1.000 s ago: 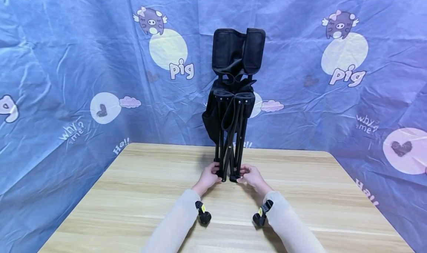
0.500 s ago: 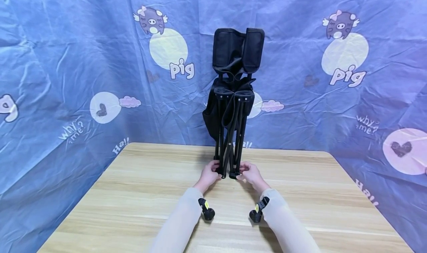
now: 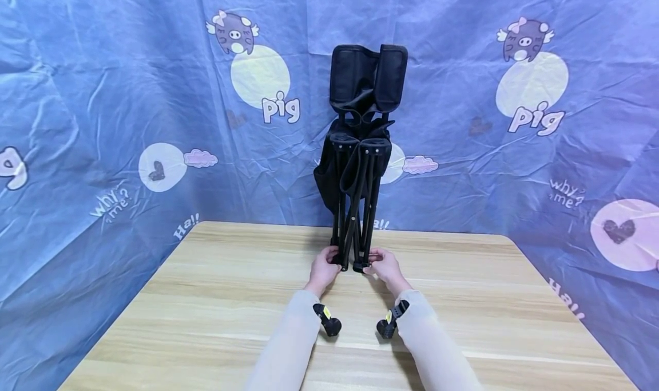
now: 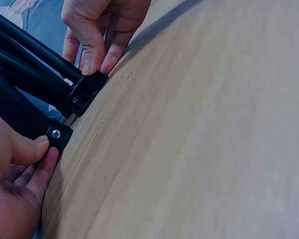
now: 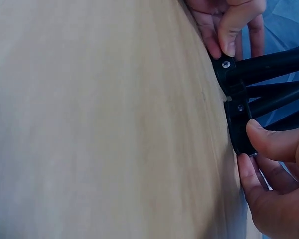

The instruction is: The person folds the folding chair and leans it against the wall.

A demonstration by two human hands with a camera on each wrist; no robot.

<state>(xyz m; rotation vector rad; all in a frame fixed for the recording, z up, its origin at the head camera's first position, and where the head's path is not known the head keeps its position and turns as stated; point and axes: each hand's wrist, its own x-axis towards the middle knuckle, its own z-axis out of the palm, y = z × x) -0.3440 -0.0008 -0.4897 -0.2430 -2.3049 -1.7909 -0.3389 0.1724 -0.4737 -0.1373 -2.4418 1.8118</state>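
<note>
A black folding chair (image 3: 352,168) stands upright in its folded state, its fabric bunched above the thin crossed legs. At its lower left, my left hand (image 3: 323,269) pinches a plastic foot (image 4: 60,135) between thumb and fingers. My right hand (image 3: 387,268) holds the foot (image 5: 240,127) on the other side in the same way. Both feet carry a screw head and sit close together on the tabletop, as the wrist views show. The legs' rear feet are mostly hidden behind the front ones and my hands.
The pale wooden table (image 3: 216,299) spreads out around the chair, its back edge just behind the legs. A blue printed curtain (image 3: 443,105) hangs behind and on both sides. A black camera is strapped to each wrist.
Both hands and the chair's feet have shifted slightly away from me, towards the table's back edge. My forearms have drawn closer together. The grip on the feet stays the same.
</note>
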